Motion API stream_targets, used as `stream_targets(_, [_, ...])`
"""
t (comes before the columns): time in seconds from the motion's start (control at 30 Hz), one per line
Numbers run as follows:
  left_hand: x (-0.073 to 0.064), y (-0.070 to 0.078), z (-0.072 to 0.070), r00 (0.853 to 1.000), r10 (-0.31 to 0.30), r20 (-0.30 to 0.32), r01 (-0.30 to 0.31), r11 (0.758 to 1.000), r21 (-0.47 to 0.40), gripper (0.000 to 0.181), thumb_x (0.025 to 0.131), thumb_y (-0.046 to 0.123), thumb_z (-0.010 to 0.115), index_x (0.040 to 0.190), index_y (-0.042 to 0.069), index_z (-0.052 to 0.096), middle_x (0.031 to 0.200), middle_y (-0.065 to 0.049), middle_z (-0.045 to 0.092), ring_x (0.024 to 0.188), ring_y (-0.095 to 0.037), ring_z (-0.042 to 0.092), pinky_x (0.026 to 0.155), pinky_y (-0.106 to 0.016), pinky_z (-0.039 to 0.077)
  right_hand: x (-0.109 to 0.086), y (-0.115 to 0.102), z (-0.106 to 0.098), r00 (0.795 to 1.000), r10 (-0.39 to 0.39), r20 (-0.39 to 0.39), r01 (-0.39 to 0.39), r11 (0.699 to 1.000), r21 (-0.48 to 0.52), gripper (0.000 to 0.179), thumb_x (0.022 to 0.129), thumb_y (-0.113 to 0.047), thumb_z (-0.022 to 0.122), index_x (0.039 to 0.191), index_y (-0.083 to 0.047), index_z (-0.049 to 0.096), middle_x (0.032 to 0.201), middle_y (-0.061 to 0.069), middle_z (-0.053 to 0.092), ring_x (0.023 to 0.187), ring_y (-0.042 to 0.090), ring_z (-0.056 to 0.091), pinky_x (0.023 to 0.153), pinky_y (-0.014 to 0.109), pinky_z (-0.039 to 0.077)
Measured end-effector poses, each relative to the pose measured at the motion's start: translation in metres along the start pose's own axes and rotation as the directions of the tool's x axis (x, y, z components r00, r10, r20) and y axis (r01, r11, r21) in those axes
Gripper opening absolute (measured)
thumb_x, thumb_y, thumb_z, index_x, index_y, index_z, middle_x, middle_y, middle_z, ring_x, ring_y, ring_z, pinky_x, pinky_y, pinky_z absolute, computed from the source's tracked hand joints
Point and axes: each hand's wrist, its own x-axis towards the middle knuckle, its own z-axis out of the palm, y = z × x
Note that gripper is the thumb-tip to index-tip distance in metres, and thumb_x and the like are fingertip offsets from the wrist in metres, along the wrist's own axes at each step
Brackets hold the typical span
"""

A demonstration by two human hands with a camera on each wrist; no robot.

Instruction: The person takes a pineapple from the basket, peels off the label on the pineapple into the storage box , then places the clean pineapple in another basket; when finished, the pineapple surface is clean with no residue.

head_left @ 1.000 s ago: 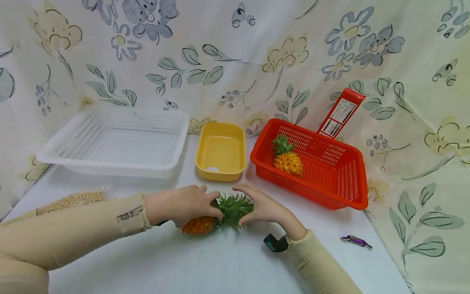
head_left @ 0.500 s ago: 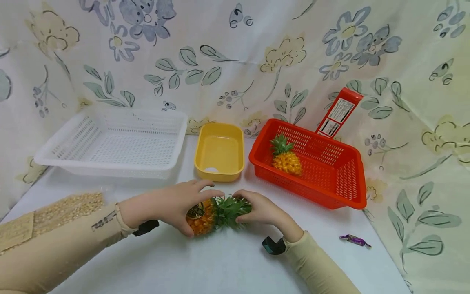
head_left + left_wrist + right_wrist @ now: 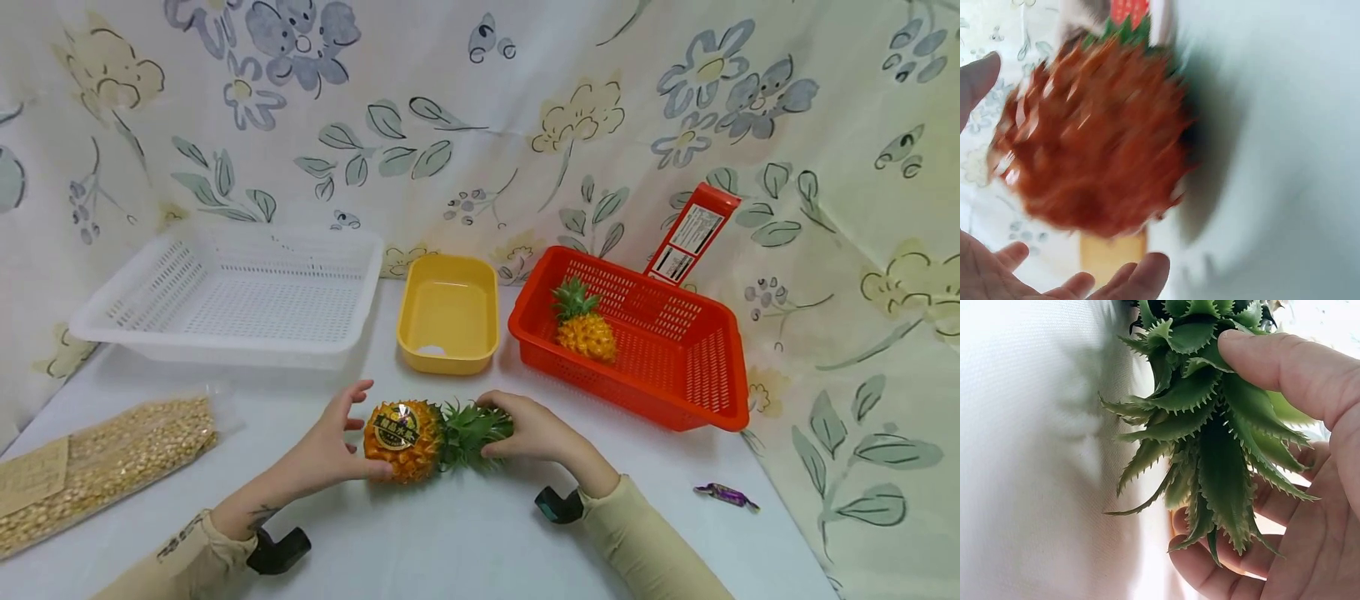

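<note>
A small orange pineapple (image 3: 414,446) with a gold-and-black sticker lies on its side on the white cloth, its green leafy crown (image 3: 1197,425) pointing right. My right hand (image 3: 531,429) grips that crown, thumb over the leaves and fingers curled round the far side, as the right wrist view shows. At the fruit's base my left hand (image 3: 330,450) is spread with relaxed fingers, its thumb close to the lower edge. In the left wrist view the pineapple's blurred base (image 3: 1094,144) fills the space between thumb and fingers.
Behind stand a white basket (image 3: 247,350), a yellow tub (image 3: 450,362) and a red basket (image 3: 630,383) holding a second pineapple (image 3: 587,335). A red box (image 3: 693,233) leans behind it. A bag of pale beans or kernels (image 3: 142,442) lies left, a purple-wrapped candy (image 3: 727,496) right.
My left hand has drawn back leftward off the pineapple, uncovering its sticker and the bag. My right hand has moved from beside the crown to gripping it.
</note>
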Motion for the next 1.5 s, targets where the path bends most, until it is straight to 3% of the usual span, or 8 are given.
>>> stream_targets(0.13, [-0.003,-0.008,0.017,0.999,0.027,0.022,-0.026,0.999,-0.036,0.107,0.060,0.026,0.087,0.143,0.014,0.021,0.140,-0.020,0.028,0.116,-0.039,0.044,0.082,-0.041,0.050,0.001,0.001,0.001,1.000,-0.002,-0.011,0.002,1.000,-0.004,0.058,0.072,-0.025,0.078,0.123,-0.016,0.053,0.121,-0.001,0.058,0.113,0.014,0.052,0.098,0.038,0.042])
stream_targets(0.33, [0.003,-0.014,0.025,0.996,0.076,-0.047,-0.077,0.997,-0.027,0.099,0.059,0.020,0.087,0.138,0.014,0.029,0.129,-0.011,0.047,0.115,-0.031,0.050,0.090,-0.046,0.045,0.003,0.002,0.001,1.000,0.012,-0.028,-0.012,1.000,-0.016,0.057,0.072,-0.024,0.077,0.124,-0.017,0.053,0.121,-0.001,0.058,0.113,0.015,0.052,0.097,0.038,0.042])
stream_targets(0.53, [0.016,-0.016,0.021,0.996,0.076,-0.051,-0.079,0.995,-0.067,0.096,0.061,0.013,0.086,0.138,0.015,0.028,0.129,-0.017,0.045,0.105,-0.034,0.056,0.079,-0.038,0.050,0.010,0.004,-0.001,0.997,0.030,-0.065,-0.031,0.999,-0.029,0.056,0.072,-0.023,0.076,0.123,-0.015,0.054,0.120,0.000,0.059,0.112,0.018,0.053,0.095,0.041,0.043])
stream_targets(0.77, [0.034,-0.018,0.018,0.995,0.078,-0.069,-0.084,0.993,-0.085,0.097,0.061,0.010,0.085,0.138,0.013,0.026,0.131,-0.018,0.042,0.105,-0.038,0.055,0.079,-0.039,0.051,0.021,0.012,-0.004,0.994,0.024,-0.108,-0.022,1.000,0.018,0.056,0.071,-0.017,0.078,0.122,-0.015,0.054,0.118,0.000,0.059,0.110,0.019,0.055,0.094,0.041,0.044])
stream_targets(1.07, [0.047,-0.018,0.018,0.993,0.096,-0.073,-0.104,0.989,-0.109,0.095,0.063,0.008,0.083,0.139,0.010,0.026,0.133,-0.020,0.040,0.103,-0.039,0.054,0.077,-0.037,0.051,0.024,0.014,-0.014,0.997,0.028,-0.075,-0.026,0.999,0.018,0.063,0.073,-0.020,0.077,0.129,-0.011,0.050,0.126,0.004,0.055,0.119,0.024,0.049,0.100,0.046,0.040])
stream_targets(1.23, [0.049,-0.019,0.017,0.994,0.088,-0.068,-0.096,0.989,-0.112,0.095,0.063,0.008,0.083,0.139,0.011,0.027,0.132,-0.019,0.041,0.102,-0.037,0.054,0.076,-0.036,0.051,0.021,-0.005,-0.032,0.996,0.007,-0.087,-0.011,0.999,-0.036,0.066,0.078,-0.030,0.073,0.134,-0.011,0.047,0.140,0.008,0.043,0.130,0.029,0.036,0.102,0.051,0.035])
stream_targets(1.4, [0.050,-0.020,0.016,0.995,0.083,-0.051,-0.089,0.987,-0.135,0.094,0.064,0.008,0.083,0.139,0.011,0.026,0.133,-0.019,0.041,0.103,-0.036,0.054,0.077,-0.036,0.051,0.028,-0.041,-0.044,0.982,-0.089,-0.167,0.084,0.996,-0.040,0.041,0.088,-0.022,0.063,0.126,-0.011,0.054,0.139,0.009,0.045,0.126,0.026,0.041,0.098,0.046,0.042])
stream_targets(1.5, [0.050,-0.020,0.016,0.995,0.089,-0.046,-0.095,0.984,-0.152,0.093,0.064,0.007,0.082,0.139,0.011,0.027,0.132,-0.020,0.041,0.103,-0.036,0.054,0.077,-0.036,0.051,0.042,-0.064,-0.041,0.969,-0.163,-0.187,0.140,0.982,-0.130,0.031,0.089,-0.016,0.060,0.120,-0.010,0.059,0.132,0.008,0.052,0.123,0.023,0.046,0.101,0.042,0.040])
